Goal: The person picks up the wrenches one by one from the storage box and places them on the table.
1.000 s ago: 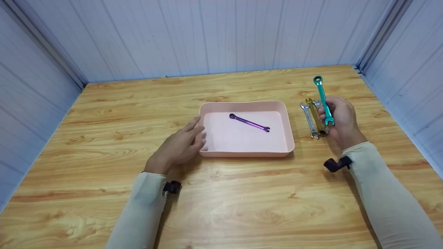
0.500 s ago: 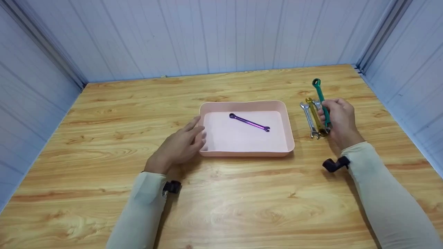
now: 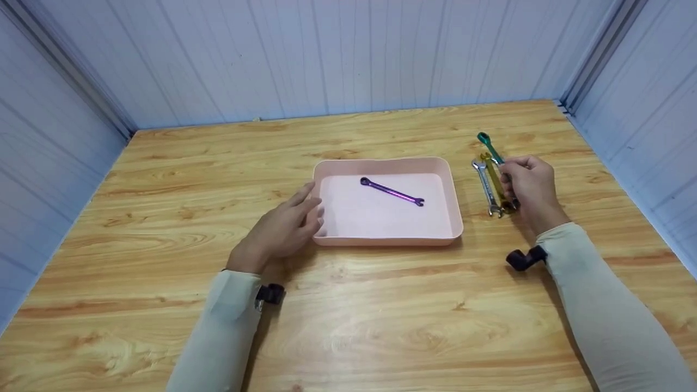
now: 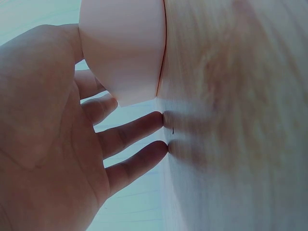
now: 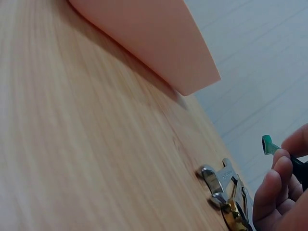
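Observation:
My right hand (image 3: 533, 188) pinches a green combination wrench (image 3: 493, 148), its ring end pointing up and away to the left, its lower end mostly hidden by the fingers. Just left of and beneath that hand lie a silver wrench (image 3: 486, 189) and a gold wrench (image 3: 497, 185); part of another silver one shows in the right wrist view. In a shallow pink tray (image 3: 389, 242) rests a purple wrench (image 3: 391, 191), set at a slant. My left hand (image 3: 283, 228) touches the tray's left side with loosely extended fingers; two fingertips (image 4: 156, 119) reach the tabletop in the left wrist view.
The wood-grain table (image 3: 370, 316) meets a pale panelled wall (image 3: 348, 60) at its back edge. More panels stand to the left and right. A dark wrist camera sits on each sleeve.
My right hand has lowered slightly and turned the green wrench, so its ring end has swung left and nearer the gold and silver wrenches. The left hand and the tray stay put.

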Tool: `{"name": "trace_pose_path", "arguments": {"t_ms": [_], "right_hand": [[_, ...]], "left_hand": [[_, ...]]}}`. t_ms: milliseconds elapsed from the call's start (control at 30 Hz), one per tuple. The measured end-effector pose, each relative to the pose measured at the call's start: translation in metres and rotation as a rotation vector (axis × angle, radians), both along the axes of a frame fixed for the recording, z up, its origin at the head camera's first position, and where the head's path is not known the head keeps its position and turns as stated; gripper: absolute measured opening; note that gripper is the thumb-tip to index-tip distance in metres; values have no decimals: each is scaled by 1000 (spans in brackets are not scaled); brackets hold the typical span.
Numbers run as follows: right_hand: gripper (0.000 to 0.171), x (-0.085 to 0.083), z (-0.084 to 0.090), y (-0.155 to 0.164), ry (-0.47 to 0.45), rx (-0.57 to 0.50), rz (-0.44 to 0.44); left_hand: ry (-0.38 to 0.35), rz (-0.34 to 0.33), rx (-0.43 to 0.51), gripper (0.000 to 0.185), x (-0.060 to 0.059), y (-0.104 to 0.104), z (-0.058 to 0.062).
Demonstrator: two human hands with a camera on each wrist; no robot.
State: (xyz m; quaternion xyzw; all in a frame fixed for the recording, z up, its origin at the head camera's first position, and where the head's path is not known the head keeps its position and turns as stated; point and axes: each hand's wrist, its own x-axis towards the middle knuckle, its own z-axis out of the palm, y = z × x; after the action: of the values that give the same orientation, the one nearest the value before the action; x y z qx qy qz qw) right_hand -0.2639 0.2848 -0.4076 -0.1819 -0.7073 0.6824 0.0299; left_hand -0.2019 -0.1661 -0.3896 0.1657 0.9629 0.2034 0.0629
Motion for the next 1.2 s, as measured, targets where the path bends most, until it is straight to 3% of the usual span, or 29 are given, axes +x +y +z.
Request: {"name": "trace_pose_path", "arguments": {"t_ms": [433, 1200], "right_hand": [[21, 0, 1, 1, -2, -47, 30], [22, -2, 0, -2, -38, -24, 55]], "left_hand": [[34, -46, 28, 49, 0, -2, 0], [4, -3, 25, 51, 1, 0, 0]]}}
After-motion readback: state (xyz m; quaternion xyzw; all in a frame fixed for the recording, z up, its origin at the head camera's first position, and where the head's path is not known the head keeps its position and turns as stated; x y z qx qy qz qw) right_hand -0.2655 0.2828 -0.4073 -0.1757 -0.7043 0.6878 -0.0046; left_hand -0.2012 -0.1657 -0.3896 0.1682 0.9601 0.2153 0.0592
